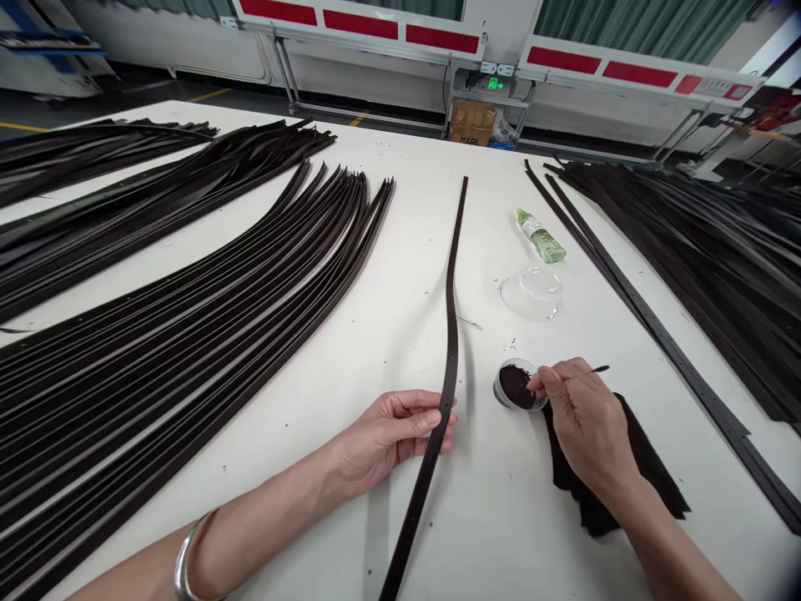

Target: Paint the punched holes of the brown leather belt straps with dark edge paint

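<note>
Here we are at the white table (319, 517), and our left hand (400, 430) has a dark strip (451, 317) pinched, thumb on top and fingers curled beneath. The strip runs lengthwise in front of us, its near end out of the frame; the shadow beside it suggests the middle is lifted, and that light grip probably steadies it while leaving its upper face exposed.

Over to the right hand (585, 421): fingertips closed on a slim stick (599, 369), much as we'd hold a pen, likely for fine control. Its dark end points away from the small cup (499, 394); whether the other end touches the dark contents, we cannot tell.

That cup sits between the strip and a black cloth (654, 459), presumably for a short reach. The cloth lies partly under our right hand and forearm. Beyond the cup we have a clear lid (531, 292) and a green bottle (541, 237) on its side, both apart from our hands. Strips fan out at left (219, 325), more lie piled at right (719, 250), seemingly so the middle leaves us elbow room.
</note>
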Demonstrator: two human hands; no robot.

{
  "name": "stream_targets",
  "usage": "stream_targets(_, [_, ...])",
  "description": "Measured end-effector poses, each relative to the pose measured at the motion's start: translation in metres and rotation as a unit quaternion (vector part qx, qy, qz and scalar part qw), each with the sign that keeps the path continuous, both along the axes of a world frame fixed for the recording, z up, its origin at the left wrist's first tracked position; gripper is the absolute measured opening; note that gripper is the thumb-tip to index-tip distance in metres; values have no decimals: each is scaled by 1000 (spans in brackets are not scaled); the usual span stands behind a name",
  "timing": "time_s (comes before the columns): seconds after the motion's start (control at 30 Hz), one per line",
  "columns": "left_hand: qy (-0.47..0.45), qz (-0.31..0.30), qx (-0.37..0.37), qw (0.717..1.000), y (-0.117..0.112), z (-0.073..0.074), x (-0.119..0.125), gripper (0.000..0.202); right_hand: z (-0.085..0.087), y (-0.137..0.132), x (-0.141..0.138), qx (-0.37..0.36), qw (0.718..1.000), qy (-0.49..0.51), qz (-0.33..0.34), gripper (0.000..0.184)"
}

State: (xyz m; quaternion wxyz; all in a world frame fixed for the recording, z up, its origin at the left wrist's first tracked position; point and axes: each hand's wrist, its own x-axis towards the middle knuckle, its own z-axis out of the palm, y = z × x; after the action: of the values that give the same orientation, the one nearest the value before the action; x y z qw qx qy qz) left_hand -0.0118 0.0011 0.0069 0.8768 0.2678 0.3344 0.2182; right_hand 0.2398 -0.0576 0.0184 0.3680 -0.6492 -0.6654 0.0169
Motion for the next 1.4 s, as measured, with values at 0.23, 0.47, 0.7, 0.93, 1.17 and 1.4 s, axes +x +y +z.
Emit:
stream_targets(0.23, [-23,-6,2,1000,-1,0,-1,22,15,-3,-9,-47,941,314,-116,42])
stream_targets(0.47, [-27,4,-12,1000,-3,-1,0,30,19,3,-41,-47,920,385,-61,38])
stream_targets(0.7, [-58,-4,-16,998,-3,-5,0,28,13,-6,-66,63,972,165,153,25])
stream_targets(0.93, [-69,-12,-7,998,-3,-8,-1,30,5,-1,-67,116,966,130,190,23])
stream_targets(1.17, [-70,-12,-4,997,-4,-10,0,30,4,-1,-66,111,966,129,196,24])
stream_targets(1.4, [-73,-15,-2,997,-3,-7,-1,27,5,0,-67,93,969,109,200,25])
